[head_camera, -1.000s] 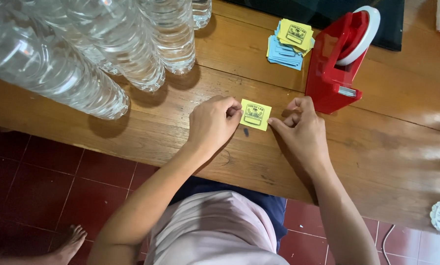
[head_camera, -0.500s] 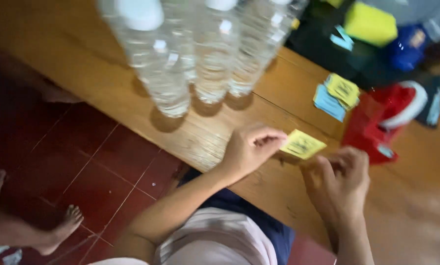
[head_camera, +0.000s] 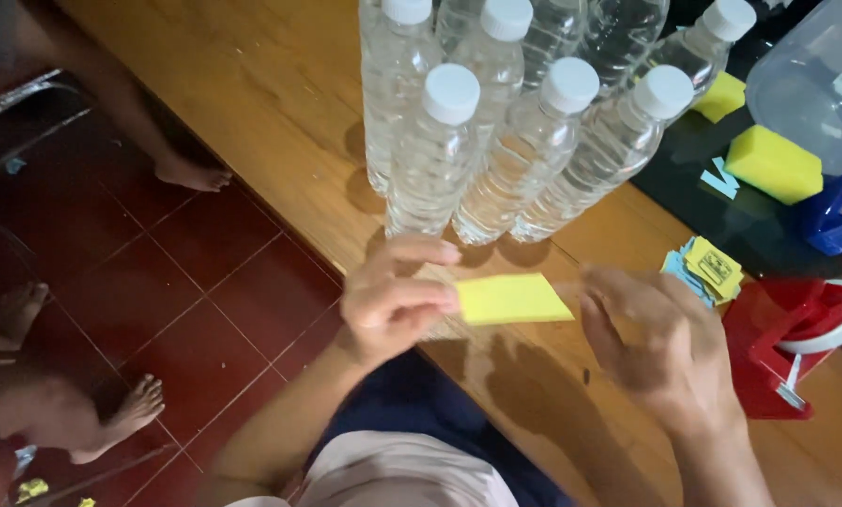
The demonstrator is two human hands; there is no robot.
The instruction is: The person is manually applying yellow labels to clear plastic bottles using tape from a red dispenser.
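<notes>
In the head view, the left hand is lifted above the edge of the wooden table, with the forearm coming from about 7 o'clock. Its thumb and fingers are pinched on the left end of a yellow paper slip. The slip is a plain bright yellow rectangle, almost flat, with the long side pointing toward 3 o'clock; the face that shows carries no print. It is in the air near the middle of the picture, between the two hands.

The right hand is at 3 o'clock from the slip, its forearm coming from about 5 o'clock. Its fingers are loosely curled and half open. The fingertips are just beside the right end of the slip, but I cannot tell if they touch it.

At 12 o'clock from the slip stands a group of clear water bottles with white caps. At 3 o'clock from the right hand is a red tape dispenser, and above it a small pile of yellow and blue labels.
</notes>
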